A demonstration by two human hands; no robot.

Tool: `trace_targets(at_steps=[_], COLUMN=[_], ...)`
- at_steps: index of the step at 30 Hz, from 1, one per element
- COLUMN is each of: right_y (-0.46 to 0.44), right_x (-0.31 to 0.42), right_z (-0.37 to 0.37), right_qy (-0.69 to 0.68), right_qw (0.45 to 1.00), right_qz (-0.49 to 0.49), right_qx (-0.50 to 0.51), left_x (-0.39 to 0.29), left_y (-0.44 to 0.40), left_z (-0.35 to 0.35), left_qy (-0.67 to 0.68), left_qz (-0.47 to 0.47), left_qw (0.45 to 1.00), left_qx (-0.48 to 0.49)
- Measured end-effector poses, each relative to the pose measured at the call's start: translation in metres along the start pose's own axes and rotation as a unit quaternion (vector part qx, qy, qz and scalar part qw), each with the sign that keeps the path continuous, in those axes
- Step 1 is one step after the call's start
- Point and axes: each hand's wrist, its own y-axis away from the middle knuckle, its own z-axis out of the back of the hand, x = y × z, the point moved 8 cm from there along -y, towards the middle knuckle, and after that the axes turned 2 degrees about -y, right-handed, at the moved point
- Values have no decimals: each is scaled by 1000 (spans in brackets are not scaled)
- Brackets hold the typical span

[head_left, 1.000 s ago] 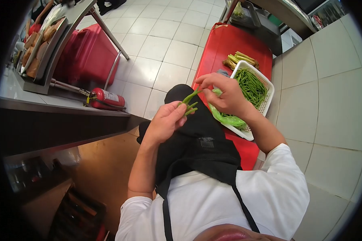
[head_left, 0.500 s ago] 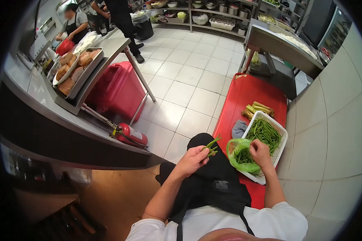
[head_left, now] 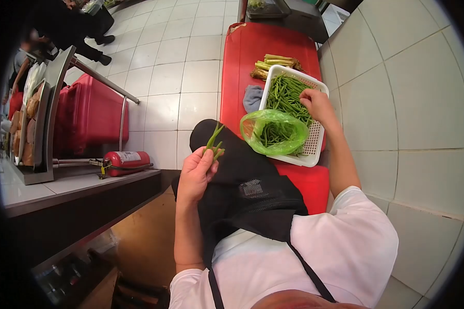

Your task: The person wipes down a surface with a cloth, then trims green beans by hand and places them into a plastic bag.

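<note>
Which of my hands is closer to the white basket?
Right. Your right hand is at the wall-side edge of the white basket, by the green beans. Your left hand is off to its left, above the black apron, holding a few pods.

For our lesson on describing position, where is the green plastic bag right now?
In the head view, the green plastic bag is right of centre, at the near end of the white basket, just below the grey cloth.
</note>
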Motion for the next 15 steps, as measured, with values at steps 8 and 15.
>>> trace_targets(at_steps=[8,15], right_y=[-12,36], right_x=[-13,31], right_z=[-17,-67], right_qy=[-21,-36], right_qw=[999,972], right_qz=[-14,48], right_qx=[22,227], left_x=[-4,6], left_y=[-2,-7], left_z=[2,-6], left_qy=[-18,-3], left_qz=[3,12], left_qw=[1000,1000], left_qx=[-15,12])
